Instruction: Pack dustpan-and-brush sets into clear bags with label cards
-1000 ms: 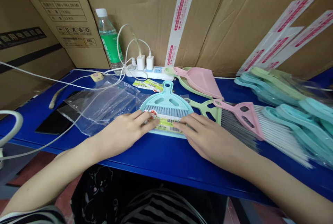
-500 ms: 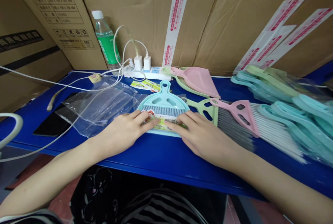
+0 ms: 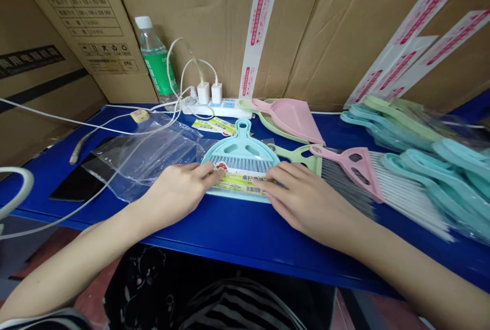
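Note:
A light-blue dustpan lies flat in front of me, handle pointing away. A matching hand brush with grey bristles is nested in it, and a yellow-green and white label card lies across the bristles. Clear plastic film shows at the sides of the set. My left hand grips the left end of the card and pan, fingers bent together. At the right end, my right hand has its fingers curled over the card and pan edge. Its fingertips partly cover the card's print.
Clear plastic bags and a black phone-like slab lie left. Behind are loose label cards, a power strip, cables and a bottle. Pink dustpan, pink brush, and bagged blue sets sit right.
Both hands have slid outward along the label card, the left to the left and the right to the right, uncovering more of its print. The dustpan set has stayed in place.

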### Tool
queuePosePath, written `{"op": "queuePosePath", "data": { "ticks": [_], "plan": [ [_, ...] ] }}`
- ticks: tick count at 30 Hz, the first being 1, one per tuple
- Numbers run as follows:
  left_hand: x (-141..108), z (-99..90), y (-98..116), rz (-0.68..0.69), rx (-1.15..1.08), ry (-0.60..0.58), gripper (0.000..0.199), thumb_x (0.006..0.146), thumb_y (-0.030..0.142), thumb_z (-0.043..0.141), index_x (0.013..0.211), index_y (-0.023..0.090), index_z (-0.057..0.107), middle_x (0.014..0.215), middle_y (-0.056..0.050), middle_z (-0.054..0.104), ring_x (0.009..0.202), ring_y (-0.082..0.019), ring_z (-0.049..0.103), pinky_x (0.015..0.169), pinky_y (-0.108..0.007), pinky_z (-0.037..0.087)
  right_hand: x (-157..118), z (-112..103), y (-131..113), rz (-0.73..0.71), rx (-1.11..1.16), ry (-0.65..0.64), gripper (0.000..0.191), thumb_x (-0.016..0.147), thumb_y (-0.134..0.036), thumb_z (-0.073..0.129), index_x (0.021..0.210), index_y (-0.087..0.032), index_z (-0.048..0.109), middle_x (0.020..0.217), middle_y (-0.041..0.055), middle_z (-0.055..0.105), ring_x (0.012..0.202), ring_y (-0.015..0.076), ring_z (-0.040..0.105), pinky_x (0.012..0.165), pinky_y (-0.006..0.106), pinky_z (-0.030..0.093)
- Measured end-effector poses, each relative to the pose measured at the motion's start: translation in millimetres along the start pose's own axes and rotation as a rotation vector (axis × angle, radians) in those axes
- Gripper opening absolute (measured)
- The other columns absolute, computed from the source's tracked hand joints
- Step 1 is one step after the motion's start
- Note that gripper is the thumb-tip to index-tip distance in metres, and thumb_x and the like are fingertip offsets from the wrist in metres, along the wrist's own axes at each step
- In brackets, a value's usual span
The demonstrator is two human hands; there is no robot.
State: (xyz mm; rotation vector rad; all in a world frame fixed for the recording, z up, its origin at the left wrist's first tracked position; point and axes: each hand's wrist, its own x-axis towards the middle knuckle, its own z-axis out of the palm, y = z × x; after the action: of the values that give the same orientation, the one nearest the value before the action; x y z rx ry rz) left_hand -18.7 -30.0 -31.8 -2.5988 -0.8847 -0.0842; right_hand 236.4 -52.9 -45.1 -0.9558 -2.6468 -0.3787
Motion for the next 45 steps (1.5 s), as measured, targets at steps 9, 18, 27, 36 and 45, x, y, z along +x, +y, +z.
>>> {"op": "queuePosePath", "data": {
  "ticks": [9,18,27,36,45],
  "plan": [
    [-0.6,-3.3,-1.4,-0.036,-0.007,0.046,0.025,0.087,0.008,0.047,0.103,0.017,0.063,0.086,-0.001,0.068,0.061,-0.014,0.065,0.049,-0.027,0.044,0.0,-5.1,5.3,0.021,0.0,0.011,0.023,0.089,-0.01,0.047,0.086,-0.017,0.069,0.073,0.0052,0.063,0.074,0.0209,0.055,0.069,0.033,0.04],
    [-0.2,-0.8,-0.3,-0.033,0.038,0.02,0.026,0.089,0.009,0.042,0.106,0.017,0.06,0.084,-0.002,0.063,0.056,-0.013,0.061,0.047,-0.026,0.043,-2.2,-3.6,5.0,0.005,-0.003,0.0,0.021,0.089,-0.009,0.047,0.087,-0.015,0.066,0.077,0.0063,0.062,0.076,0.022,0.055,0.068,0.034,0.041],
    [-1.8,-0.2,-1.6,-0.016,0.041,-0.009,0.029,0.09,0.009,0.042,0.114,0.016,0.057,0.088,-0.003,0.062,0.056,-0.013,0.06,0.047,-0.025,0.045,-1.6,-2.3,3.1,0.015,0.0,-0.016,0.018,0.089,-0.01,0.048,0.086,-0.016,0.064,0.08,0.0065,0.062,0.077,0.0224,0.056,0.069,0.034,0.042],
    [-2.2,-0.4,-0.7,0.002,0.036,-0.005,0.029,0.089,0.008,0.042,0.114,0.014,0.057,0.089,-0.004,0.061,0.053,-0.013,0.058,0.045,-0.027,0.046,-0.7,-2.5,4.0,0.001,0.002,-0.016,0.017,0.089,-0.01,0.048,0.087,-0.016,0.063,0.08,0.0067,0.061,0.077,0.0232,0.056,0.068,0.035,0.043],
    [-1.9,-1.9,-1.0,-0.005,0.053,-0.075,0.033,0.089,0.008,0.04,0.118,0.015,0.056,0.09,-0.004,0.06,0.058,-0.013,0.06,0.05,-0.025,0.049,-1.2,-3.1,4.5,-0.001,-0.021,-0.034,0.022,0.091,-0.012,0.044,0.095,-0.016,0.065,0.083,0.0073,0.063,0.08,0.0228,0.056,0.07,0.035,0.043]
  ]
}}
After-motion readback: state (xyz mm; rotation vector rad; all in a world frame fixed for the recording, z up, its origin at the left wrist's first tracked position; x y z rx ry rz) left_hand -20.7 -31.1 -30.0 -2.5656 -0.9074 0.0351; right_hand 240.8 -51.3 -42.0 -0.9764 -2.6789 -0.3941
